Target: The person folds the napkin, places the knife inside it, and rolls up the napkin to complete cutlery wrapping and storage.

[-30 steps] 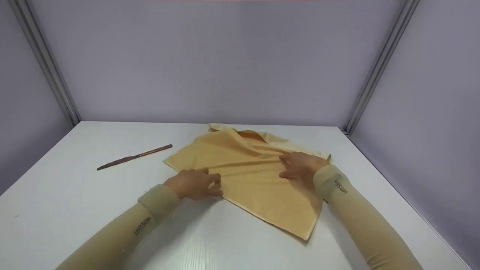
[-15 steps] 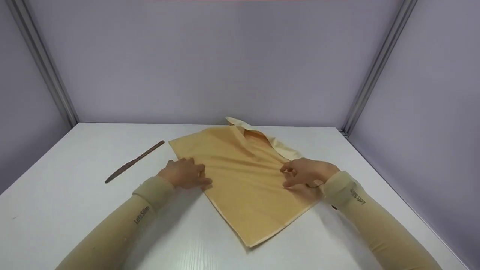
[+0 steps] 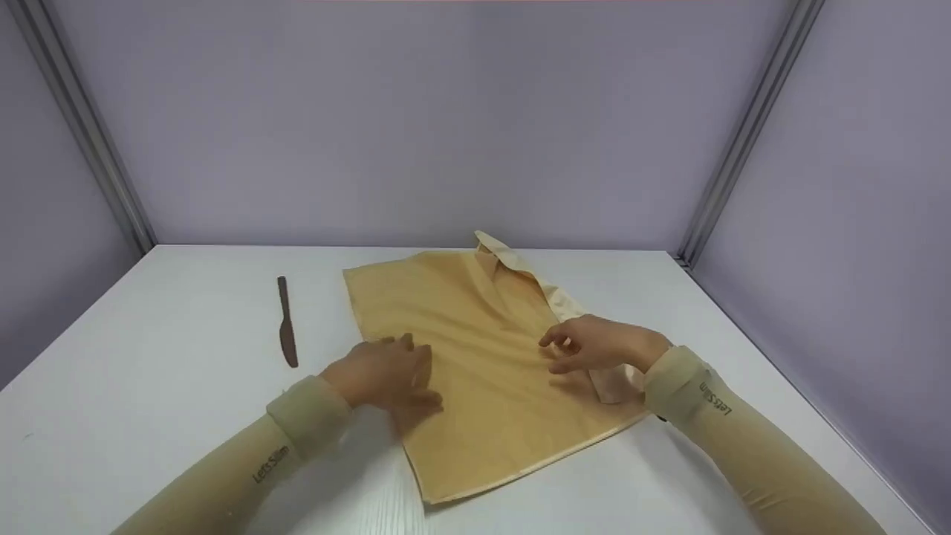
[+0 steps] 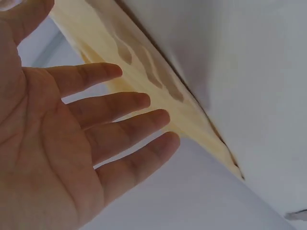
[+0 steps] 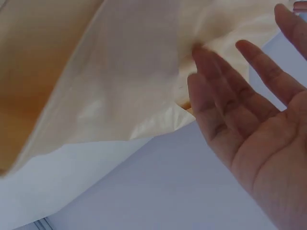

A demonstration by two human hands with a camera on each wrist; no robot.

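A yellow-orange cloth [image 3: 483, 357] lies spread on the white table [image 3: 148, 386], near its middle, with one corner pointing toward the person at about 6 o'clock and another reaching back toward 12 o'clock. Along its right edge a paler strip is turned over, running from the far corner at 12 o'clock down to about 4 o'clock.

The left hand [image 3: 386, 375] lies palm down at the cloth's 9 o'clock edge, fingers straight and slightly spread, their tips resting on the fabric while the heel of the hand sits over the bare table. The left wrist view shows the same hand [image 4: 72, 143] flat and wide, fingers [image 4: 129, 103] extended, holding nothing, with the cloth [image 4: 158, 91] just beyond the fingertips. The forearm, in a beige sleeve [image 3: 282, 438], comes in from 7 o'clock.

The right hand [image 3: 598, 343] is over the cloth at about 3 o'clock, wrist raised a little, fingers loosely bent and pointing toward 9 o'clock. Seen from the right wrist, this hand [image 5: 249, 120] is relaxed and wide, fingers [image 5: 211, 81] nearly straight, with the pale folded cloth [image 5: 120, 72] right before the tips; whether they touch it I cannot tell. Its forearm enters from 4 o'clock.

A brown knife [image 3: 286, 321] lies on the table well apart from the cloth, at 9 o'clock of it, its length running from 12 to 6 o'clock.
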